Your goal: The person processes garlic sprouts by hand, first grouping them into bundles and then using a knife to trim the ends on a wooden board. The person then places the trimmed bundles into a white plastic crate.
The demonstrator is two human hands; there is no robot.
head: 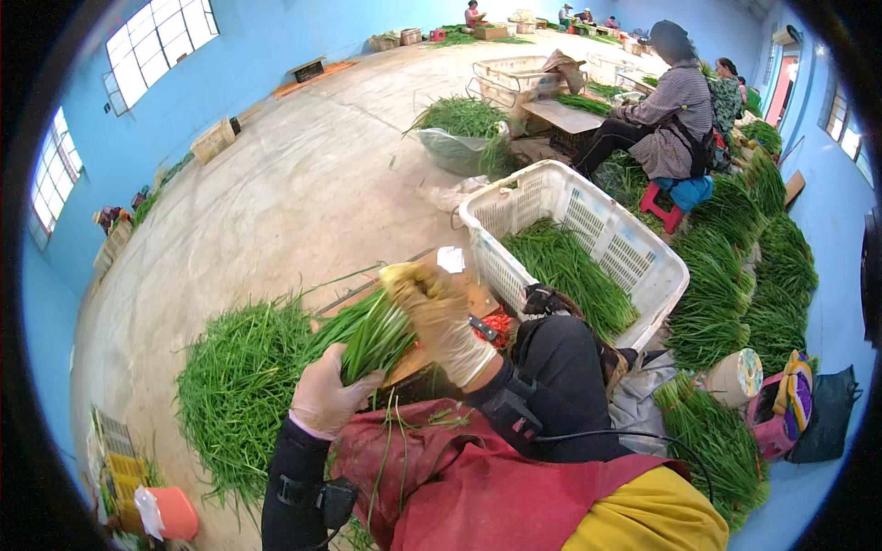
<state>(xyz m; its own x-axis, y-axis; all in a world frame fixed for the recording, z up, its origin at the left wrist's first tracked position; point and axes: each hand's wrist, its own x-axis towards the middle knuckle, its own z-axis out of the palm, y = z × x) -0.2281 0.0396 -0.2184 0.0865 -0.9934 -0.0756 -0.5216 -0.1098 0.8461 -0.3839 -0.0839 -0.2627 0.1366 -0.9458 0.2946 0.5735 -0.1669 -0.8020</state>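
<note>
My left hand (331,392), in a thin whitish glove, grips a bunch of long green leaves (375,337), which look like garlic chives. At the bunch's paler stalk ends is my right hand (441,320), in a yellow-stained glove. Its fingers are curled and somewhat blurred, so what they hold is hidden. Beneath the hands lies a wooden board (406,361). A dark-handled knife (484,329) rests beside red ties (501,322) near my right wrist. To the left spreads a big loose heap of the same greens (241,386).
A white plastic crate (493,251) holding greens stands beyond my right knee. Tied bundles (713,289) line the right wall. Ahead, a person (679,110) sits on a red stool (661,206) near a bagged heap (462,131). An orange bucket (176,513) stands lower left.
</note>
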